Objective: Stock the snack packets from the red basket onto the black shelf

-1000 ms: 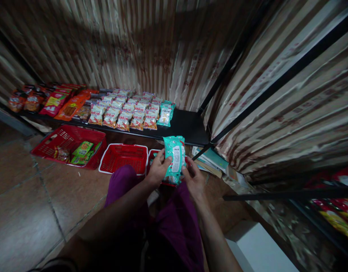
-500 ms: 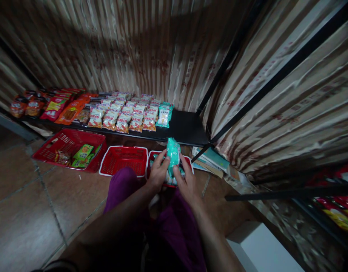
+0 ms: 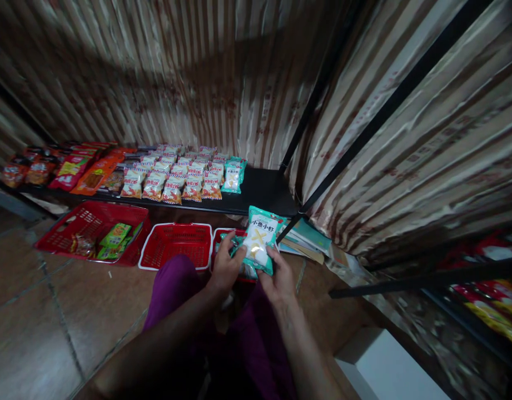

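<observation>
A teal and white snack bag [image 3: 260, 238] is held up with its printed front facing me. My right hand [image 3: 278, 278] grips its lower right corner, thumb on the front. At the bag's lower left edge, my left hand [image 3: 226, 268] has its thumb against the bag; some of its fingers are behind. Below both hands stands a red basket [image 3: 216, 235] with a white rim, holding more teal bags, partly covered by the hands. On the black shelf, another teal snack bag [image 3: 233, 176] stands at the right end of a row of white and orange snack bags [image 3: 172, 188].
Left of my knee sit a white-rimmed red basket [image 3: 175, 244] and a larger red basket [image 3: 91, 214] with green packets. Bare black shelf [image 3: 264, 189] lies right of the row. A black post [image 3: 347, 161], books [image 3: 308, 236] and a white box [image 3: 389, 366] are on the right.
The teal bag has been turned from its narrow side to its printed front. My right hand has shifted to its lower right corner. The whole view has moved slightly.
</observation>
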`<control>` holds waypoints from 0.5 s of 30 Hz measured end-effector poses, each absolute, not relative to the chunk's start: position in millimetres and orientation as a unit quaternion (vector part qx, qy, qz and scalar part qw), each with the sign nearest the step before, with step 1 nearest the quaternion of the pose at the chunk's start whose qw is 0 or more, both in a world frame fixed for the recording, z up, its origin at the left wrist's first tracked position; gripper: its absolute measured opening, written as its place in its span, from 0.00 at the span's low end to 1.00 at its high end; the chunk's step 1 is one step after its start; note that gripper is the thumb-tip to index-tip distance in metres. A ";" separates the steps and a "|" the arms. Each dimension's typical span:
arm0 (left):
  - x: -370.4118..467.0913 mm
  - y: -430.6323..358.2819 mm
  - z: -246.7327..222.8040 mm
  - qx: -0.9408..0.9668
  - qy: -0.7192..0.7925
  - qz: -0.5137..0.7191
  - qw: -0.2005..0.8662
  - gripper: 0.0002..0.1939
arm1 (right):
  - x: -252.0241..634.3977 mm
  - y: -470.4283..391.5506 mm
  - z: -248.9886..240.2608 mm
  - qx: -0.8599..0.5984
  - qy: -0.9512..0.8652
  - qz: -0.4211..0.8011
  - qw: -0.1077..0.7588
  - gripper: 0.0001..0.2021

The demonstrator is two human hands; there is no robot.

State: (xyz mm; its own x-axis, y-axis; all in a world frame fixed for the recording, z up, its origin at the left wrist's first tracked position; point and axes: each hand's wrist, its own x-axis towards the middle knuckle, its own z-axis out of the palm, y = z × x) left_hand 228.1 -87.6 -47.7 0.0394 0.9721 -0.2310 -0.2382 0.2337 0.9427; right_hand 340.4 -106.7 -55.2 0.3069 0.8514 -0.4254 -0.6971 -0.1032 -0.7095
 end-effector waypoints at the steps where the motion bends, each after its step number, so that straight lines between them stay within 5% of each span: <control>1: 231.6 -89.3 -49.9 0.347 0.480 0.479 0.648 0.31 | 343.4 -107.2 -56.7 -0.453 -0.082 0.582 0.670 0.18; 5: 242.3 -96.5 -59.0 0.287 0.468 0.456 0.700 0.35 | 349.4 -111.6 -65.5 -0.501 -0.097 0.536 0.672 0.15; 11: 238.7 -97.4 -64.2 0.286 0.472 0.487 0.677 0.36 | 347.6 -117.9 -68.7 -0.534 -0.134 0.518 0.655 0.30; 15: 233.6 -101.4 -63.1 0.284 0.489 0.493 0.661 0.33 | 343.7 -121.1 -65.7 -0.525 -0.188 0.527 0.642 0.29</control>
